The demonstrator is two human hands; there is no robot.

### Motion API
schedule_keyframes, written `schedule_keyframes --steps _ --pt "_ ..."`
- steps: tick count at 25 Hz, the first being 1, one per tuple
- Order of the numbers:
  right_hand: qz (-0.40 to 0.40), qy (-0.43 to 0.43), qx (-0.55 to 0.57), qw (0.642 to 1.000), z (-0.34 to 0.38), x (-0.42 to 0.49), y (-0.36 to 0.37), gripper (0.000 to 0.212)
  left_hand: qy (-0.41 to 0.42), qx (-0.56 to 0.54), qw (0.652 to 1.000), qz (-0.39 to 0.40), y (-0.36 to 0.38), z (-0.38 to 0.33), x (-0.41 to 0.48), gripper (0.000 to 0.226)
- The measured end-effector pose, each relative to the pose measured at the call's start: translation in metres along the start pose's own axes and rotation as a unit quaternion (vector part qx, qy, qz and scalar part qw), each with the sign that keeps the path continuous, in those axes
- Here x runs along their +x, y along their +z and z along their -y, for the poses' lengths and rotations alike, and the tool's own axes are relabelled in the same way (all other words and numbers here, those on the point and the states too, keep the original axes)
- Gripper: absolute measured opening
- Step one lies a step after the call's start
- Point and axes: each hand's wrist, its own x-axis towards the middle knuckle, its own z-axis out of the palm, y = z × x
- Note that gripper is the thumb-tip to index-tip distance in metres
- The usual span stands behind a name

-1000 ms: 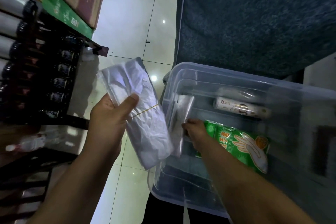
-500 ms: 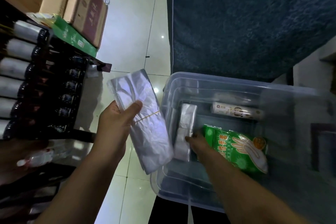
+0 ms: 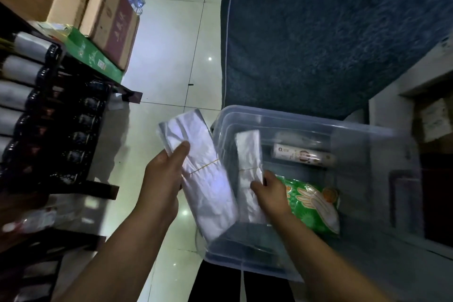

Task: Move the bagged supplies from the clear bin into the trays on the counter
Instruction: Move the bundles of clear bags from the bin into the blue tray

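Note:
The clear bin [image 3: 306,120] sits low at centre right. My left hand [image 3: 163,176] grips a white bundle of plastic bags [image 3: 208,191] tied with a rubber band, held just left of the bin's rim. Inside the bin, my right hand [image 3: 269,191] grips a second, narrower banded bundle [image 3: 248,154], lifted and tilted upright. A green glove packet [image 3: 313,206] lies under my right wrist. A white roll with printed labels [image 3: 302,155] lies along the bin's far side, with another pale roll [image 3: 301,138] behind it. No trays are in view.
A dark shelf rack with rows of dark bottles [image 3: 49,130] stands at the left, with cardboard boxes [image 3: 107,22] and a green box [image 3: 90,56] on top. A dark blue mattress-like pad [image 3: 318,32] rises behind the bin. Pale tiled floor [image 3: 166,56] lies between them.
My right hand has taken hold of the narrow bundle in the bin and raised it toward the rim. My left hand keeps holding the first bundle, now a little closer to the bin.

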Motion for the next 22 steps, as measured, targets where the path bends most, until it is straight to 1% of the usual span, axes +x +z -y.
schedule_keyframes --steps 2,5,6,7,9,11,13,14,15,17,20,21,22 --pt "-0.051 -0.084 -0.064 0.993 0.031 -0.028 -0.037 0.016 -0.017 -0.008 1.000 0.003 0.013 -0.015 -0.017 0.018" --pt "-0.118 -0.197 -0.141 0.963 0.088 -0.076 -0.086 0.010 -0.014 -0.015 0.999 0.043 0.039 -0.043 -0.055 0.023" --pt "-0.142 -0.246 -0.177 0.942 0.107 -0.092 -0.099 0.022 -0.008 -0.019 0.998 0.064 0.049 -0.053 -0.069 0.023" --pt "-0.161 -0.294 -0.230 0.914 0.122 -0.107 -0.109 0.034 -0.001 -0.020 0.996 0.084 0.060 -0.064 -0.084 0.024" --pt "-0.205 -0.348 -0.317 0.858 0.144 -0.131 -0.124 0.046 0.008 -0.013 0.993 0.114 0.081 -0.084 -0.108 0.029" --pt "-0.243 -0.359 -0.349 0.831 0.153 -0.149 -0.136 0.047 -0.001 -0.018 0.991 0.135 0.099 -0.103 -0.130 0.040" --pt "-0.285 -0.348 -0.357 0.819 0.156 -0.163 -0.155 0.044 -0.007 -0.038 0.985 0.171 0.113 -0.117 -0.153 0.051" --pt "-0.305 -0.338 -0.367 0.811 0.156 -0.169 -0.164 0.042 0.003 -0.043 0.979 0.201 0.120 -0.120 -0.164 0.052" --pt "-0.323 -0.326 -0.387 0.800 0.154 -0.176 -0.173 0.039 0.024 -0.035 0.971 0.235 0.127 -0.121 -0.175 0.048" --pt "-0.340 -0.295 -0.415 0.791 0.151 -0.192 -0.189 0.038 0.062 -0.010 0.958 0.281 0.142 -0.118 -0.198 0.034" --pt "-0.350 -0.274 -0.407 0.798 0.138 -0.223 -0.212 0.041 0.078 -0.004 0.947 0.311 0.164 -0.109 -0.227 0.025" --pt "-0.360 -0.269 -0.382 0.808 0.131 -0.234 -0.222 0.042 0.074 -0.010 0.943 0.323 0.170 -0.106 -0.237 0.023" --pt "-0.375 -0.255 -0.337 0.825 0.123 -0.243 -0.234 0.045 0.067 -0.013 0.937 0.343 0.176 -0.103 -0.248 0.022"
